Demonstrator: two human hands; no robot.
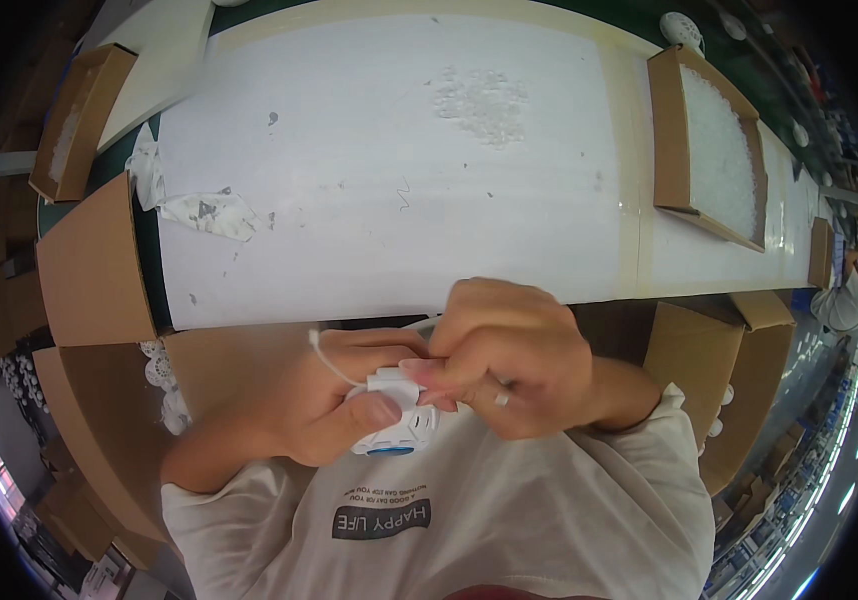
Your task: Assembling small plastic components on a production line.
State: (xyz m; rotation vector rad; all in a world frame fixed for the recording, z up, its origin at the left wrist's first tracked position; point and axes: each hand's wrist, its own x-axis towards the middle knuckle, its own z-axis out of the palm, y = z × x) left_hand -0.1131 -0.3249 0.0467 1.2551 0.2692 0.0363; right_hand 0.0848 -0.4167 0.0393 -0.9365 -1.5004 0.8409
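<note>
Close to my chest, my left hand (pixel 334 400) is closed around a small white plastic device (pixel 396 428) with slots in its casing and a blue patch at its lower end. Its thumb presses on the casing. A thin white cord (pixel 326 358) curves up from beside the device, over my left fingers. My right hand (pixel 524 350) is closed, thumb and fingertips pinched together against the device's upper right edge. What these fingertips grip is hidden. A tiny white piece (pixel 502 399) shows under the right hand's curled fingers.
Beyond my hands lies a white-covered table (pixel 379 240) with a patch of small clear pieces (pixel 479 105). Cardboard trays (pixel 677 150) stand at its sides, the right one holding clear bits. Open cartons (pixel 99 260) with white round parts flank me. Another person (pixel 842 303) is far right.
</note>
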